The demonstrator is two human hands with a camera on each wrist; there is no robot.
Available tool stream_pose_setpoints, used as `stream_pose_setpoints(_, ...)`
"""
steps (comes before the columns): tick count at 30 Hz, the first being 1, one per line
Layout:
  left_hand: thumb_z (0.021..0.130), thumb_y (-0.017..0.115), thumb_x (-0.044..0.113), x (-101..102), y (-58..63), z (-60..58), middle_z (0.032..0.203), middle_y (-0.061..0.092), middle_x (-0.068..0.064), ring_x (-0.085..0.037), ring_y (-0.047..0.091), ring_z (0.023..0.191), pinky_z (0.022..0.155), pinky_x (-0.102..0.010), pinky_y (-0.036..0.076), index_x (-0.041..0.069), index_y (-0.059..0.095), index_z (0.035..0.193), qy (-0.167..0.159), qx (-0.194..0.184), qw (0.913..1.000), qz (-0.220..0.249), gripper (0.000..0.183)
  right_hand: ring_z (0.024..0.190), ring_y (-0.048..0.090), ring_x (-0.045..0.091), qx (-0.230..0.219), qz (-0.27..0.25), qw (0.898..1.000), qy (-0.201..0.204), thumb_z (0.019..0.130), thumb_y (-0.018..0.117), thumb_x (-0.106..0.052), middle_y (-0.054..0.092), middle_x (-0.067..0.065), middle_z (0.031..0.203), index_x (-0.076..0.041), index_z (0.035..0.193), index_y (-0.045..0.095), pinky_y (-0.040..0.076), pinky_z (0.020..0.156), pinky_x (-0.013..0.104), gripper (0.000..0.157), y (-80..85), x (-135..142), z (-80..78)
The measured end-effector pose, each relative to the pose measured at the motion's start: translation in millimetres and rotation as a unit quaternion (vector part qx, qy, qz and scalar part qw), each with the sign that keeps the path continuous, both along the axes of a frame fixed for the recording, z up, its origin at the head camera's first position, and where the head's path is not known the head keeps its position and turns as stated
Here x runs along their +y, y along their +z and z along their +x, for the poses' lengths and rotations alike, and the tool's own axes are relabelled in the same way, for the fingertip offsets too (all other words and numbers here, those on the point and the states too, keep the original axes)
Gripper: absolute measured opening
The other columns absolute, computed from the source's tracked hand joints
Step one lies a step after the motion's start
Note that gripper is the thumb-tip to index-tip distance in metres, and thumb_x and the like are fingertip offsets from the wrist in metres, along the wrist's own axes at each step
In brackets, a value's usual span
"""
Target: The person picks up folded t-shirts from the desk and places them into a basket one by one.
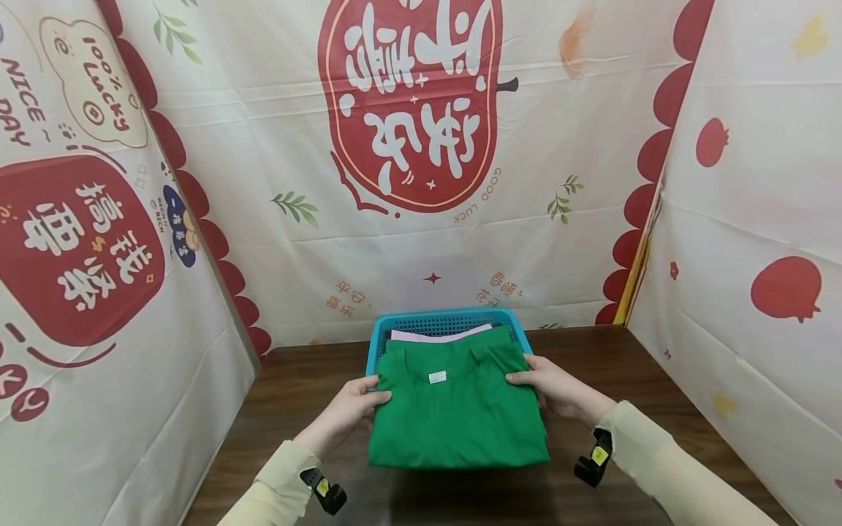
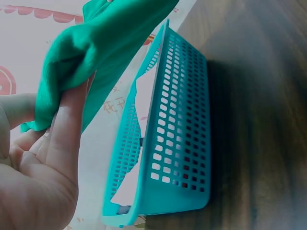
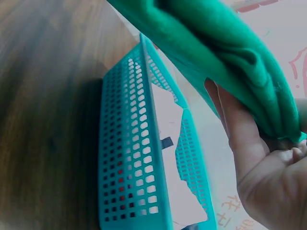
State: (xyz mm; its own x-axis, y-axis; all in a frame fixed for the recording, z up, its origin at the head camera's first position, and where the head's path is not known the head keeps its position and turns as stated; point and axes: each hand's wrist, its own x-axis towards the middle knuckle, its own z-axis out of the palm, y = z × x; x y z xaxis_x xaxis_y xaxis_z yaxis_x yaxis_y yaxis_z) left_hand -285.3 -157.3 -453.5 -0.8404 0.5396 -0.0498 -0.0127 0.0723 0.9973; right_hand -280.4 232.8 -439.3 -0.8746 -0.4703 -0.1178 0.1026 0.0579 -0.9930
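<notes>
A folded green shirt [image 1: 460,427] with a white neck label hangs level between both hands. At its left edge my left hand [image 1: 355,409] pinches the folded layers, thumb on top and fingers beneath. My right hand [image 1: 549,383] grips the opposite edge in the same way. Behind and below the shirt stands a blue plastic basket [image 1: 373,351] with perforated walls. Inside it lies pale pink cloth [image 2: 145,103], with a small dark tag showing in the right wrist view. Both wrist views show the shirt raised above the basket rim, apart from it. Much of the basket is hidden in the head view.
The basket stands on a dark brown wooden table [image 1: 302,394], near its back edge. Printed white cloth walls [image 1: 276,270] rise behind the table and on both sides. Brown tabletop extends left and right of the basket.
</notes>
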Motion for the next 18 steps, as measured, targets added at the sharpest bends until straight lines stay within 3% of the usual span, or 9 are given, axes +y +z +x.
stream_pose_setpoints(7,0.099,0.056,0.019,3.5,3.6,-16.9,0.121,0.064,-0.017,-0.024,0.07,0.088,0.073,-0.042,0.057,0.0,0.039,0.146,0.003,0.013,0.9999,-0.004,0.053,0.103,0.064,0.027,0.013,0.008,1.0,-0.008,0.1,0.053,-0.019,0.059,0.014,0.122,0.009,0.146,0.02,0.053,0.085,0.047,0.063,7.4,4.2,-18.1)
stream_pose_setpoints(18,0.099,0.056,0.018,8.2,8.9,-38.0,0.122,0.063,-0.016,-0.024,0.07,0.087,0.073,-0.042,0.057,0.003,0.036,0.148,0.016,-0.012,0.9998,0.007,0.055,0.106,0.063,0.024,-0.004,0.012,0.999,-0.032,0.1,0.054,-0.02,0.057,0.014,0.125,0.005,0.144,0.028,0.052,0.089,0.045,0.056,11.1,3.7,-41.6)
